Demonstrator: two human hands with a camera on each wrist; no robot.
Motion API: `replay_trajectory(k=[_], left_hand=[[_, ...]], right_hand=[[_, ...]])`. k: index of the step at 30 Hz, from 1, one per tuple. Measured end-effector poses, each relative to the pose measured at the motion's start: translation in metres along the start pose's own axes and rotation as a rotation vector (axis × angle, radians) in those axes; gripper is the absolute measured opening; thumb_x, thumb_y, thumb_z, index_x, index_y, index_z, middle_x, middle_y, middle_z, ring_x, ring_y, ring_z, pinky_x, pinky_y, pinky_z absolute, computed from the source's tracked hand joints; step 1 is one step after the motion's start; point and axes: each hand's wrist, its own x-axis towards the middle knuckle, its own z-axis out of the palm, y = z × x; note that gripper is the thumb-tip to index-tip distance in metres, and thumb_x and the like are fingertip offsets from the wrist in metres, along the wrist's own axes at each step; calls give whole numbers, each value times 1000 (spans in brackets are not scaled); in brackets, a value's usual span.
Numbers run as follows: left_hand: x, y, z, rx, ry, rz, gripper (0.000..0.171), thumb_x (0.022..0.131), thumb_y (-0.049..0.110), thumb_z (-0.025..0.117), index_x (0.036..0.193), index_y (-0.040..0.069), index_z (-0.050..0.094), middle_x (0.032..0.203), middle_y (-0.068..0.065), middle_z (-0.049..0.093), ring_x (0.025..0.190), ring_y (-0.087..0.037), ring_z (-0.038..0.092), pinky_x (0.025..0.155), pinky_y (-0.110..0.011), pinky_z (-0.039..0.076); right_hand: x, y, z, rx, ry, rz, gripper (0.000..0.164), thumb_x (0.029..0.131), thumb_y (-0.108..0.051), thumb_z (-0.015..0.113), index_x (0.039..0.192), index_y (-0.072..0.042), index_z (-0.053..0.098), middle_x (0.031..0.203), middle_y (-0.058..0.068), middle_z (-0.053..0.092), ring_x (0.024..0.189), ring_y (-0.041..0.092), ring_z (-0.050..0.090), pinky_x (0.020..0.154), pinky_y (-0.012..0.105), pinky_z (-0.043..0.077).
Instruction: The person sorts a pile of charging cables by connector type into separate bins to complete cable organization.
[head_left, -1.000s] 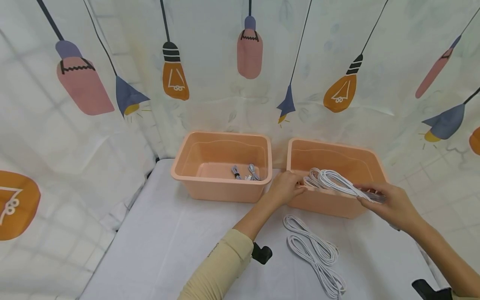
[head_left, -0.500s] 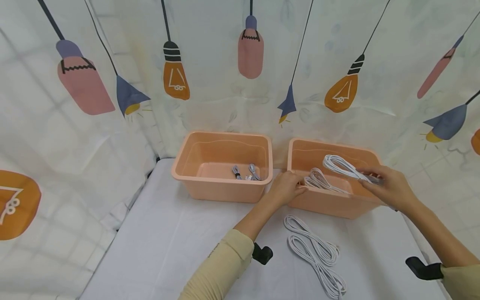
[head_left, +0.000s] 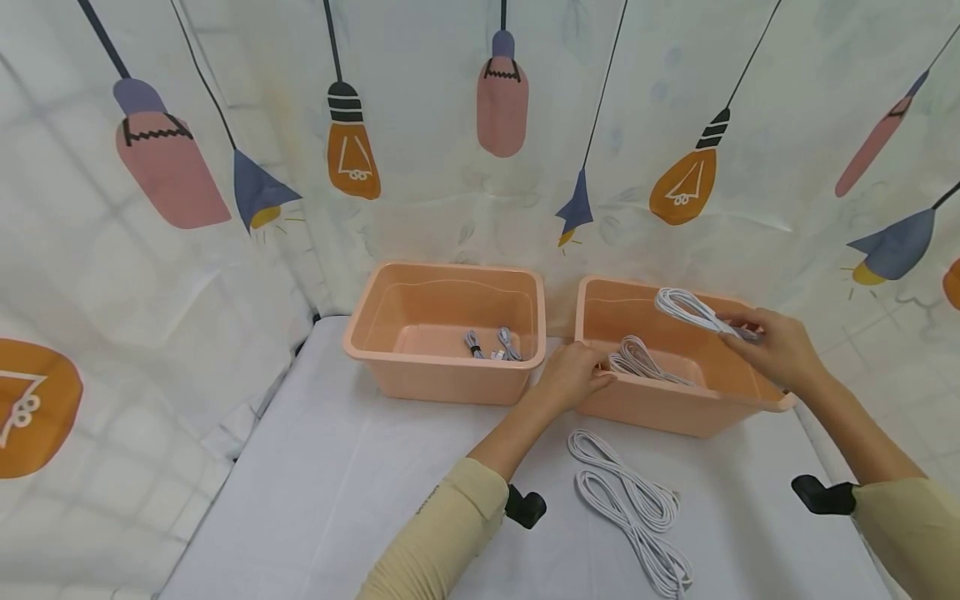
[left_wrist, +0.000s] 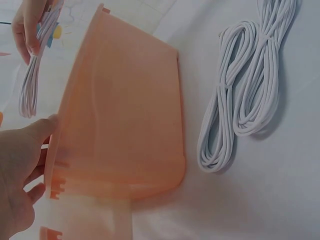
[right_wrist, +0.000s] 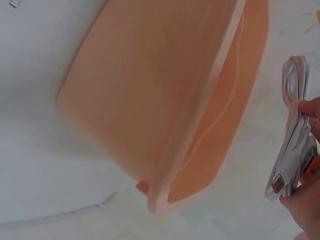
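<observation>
A coiled white USB cable (head_left: 686,310) is pinched in my right hand (head_left: 776,346), above the right-hand peach plastic bin (head_left: 660,410). Its USB-C plug (right_wrist: 280,183) and a second plug with an orange inside (right_wrist: 311,159) show in the right wrist view. My left hand (head_left: 573,375) grips that bin's rim at the near left corner, thumb on the outer side in the left wrist view. Inside the bin, another white cable coil (head_left: 637,362) leans by the near wall. Two bundled white cables (left_wrist: 262,75) lie on the table in front.
A second peach bin (head_left: 442,382) stands to the left, with small grey cable bundles (head_left: 507,343) inside. White cloth covers the table (head_left: 322,500). Behind the bins hangs a curtain (head_left: 435,225) printed with lamps.
My right hand has lifted the coiled cable up and away from the other coil in the right-hand bin, toward its back rim. My left hand has stayed on the rim.
</observation>
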Motion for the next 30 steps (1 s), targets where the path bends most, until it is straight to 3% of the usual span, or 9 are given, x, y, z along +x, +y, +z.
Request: replay_trajectory(k=[10, 15, 17, 23, 30], left_hand=[[0, 0, 1, -3, -3, -2, 17, 99, 33, 76, 102, 17, 82, 90, 6, 77, 85, -9, 66, 76, -23, 49], [-1, 0, -1, -3, -11, -2, 18, 100, 33, 75, 103, 16, 82, 91, 5, 78, 87, -11, 67, 78, -23, 49], [0, 0, -1, -4, -12, 0, 18, 100, 32, 75, 103, 16, 82, 92, 5, 78, 88, -11, 67, 78, -24, 50], [0, 1, -1, 3, -13, 3, 18, 100, 33, 75, 102, 16, 82, 89, 5, 77, 86, -11, 66, 77, -24, 49], [0, 1, -1, 12, -7, 3, 17, 99, 33, 76, 100, 17, 82, 87, 6, 76, 85, -10, 65, 75, -24, 48]], right_hand=[[13, 10, 1, 7, -33, 89, 33, 97, -5, 72, 125, 11, 67, 104, 31, 67, 93, 42, 56, 60, 17, 40], [15, 18, -1, -17, -17, 117, 34, 97, -7, 71, 126, 9, 66, 109, 34, 67, 100, 50, 59, 68, 23, 42], [15, 20, -2, -8, -11, 131, 35, 98, -8, 71, 128, 9, 66, 110, 34, 66, 101, 50, 59, 65, 22, 44], [12, 21, -1, 10, 41, 129, 41, 97, -12, 74, 131, 8, 64, 109, 32, 69, 101, 48, 61, 61, 11, 37], [3, 14, 0, 54, 26, 166, 46, 102, -19, 71, 136, 9, 60, 115, 35, 66, 104, 49, 59, 65, 4, 36]])
